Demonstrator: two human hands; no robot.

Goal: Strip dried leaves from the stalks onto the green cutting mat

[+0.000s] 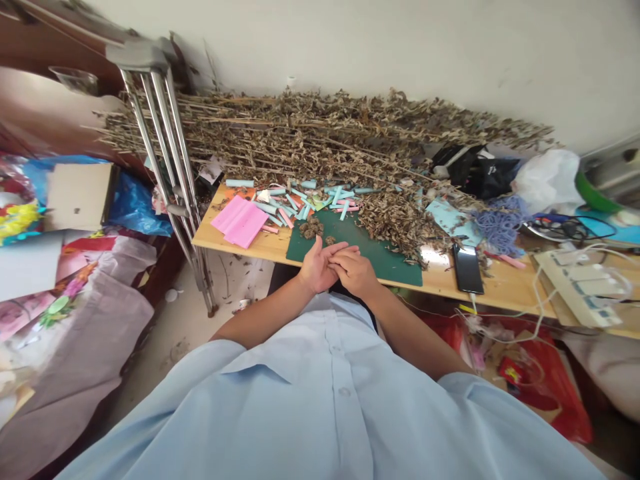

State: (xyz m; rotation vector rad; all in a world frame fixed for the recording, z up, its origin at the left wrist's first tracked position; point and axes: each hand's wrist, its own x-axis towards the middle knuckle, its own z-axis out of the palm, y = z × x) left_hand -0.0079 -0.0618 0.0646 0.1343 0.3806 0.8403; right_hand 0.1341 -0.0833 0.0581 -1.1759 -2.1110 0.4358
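My left hand is held palm up at the front edge of the green mat, its fingers stretched out and nothing visible on the palm. Across its fingers lies my right hand, palm down, the fingertips touching the left palm; whether anything small is between them is hidden. Just beyond my hands sits a small clump of dried leaves. A larger heap of dried leaves covers the right part of the mat. Pink paper sheets and small blue and pink paper rolls lie to the left and behind.
Long dried leafy stems stretch along the wall. Metal crutches stand at the left. On the right are a black phone, blue yarn and a power strip with cables. A red bag sits below.
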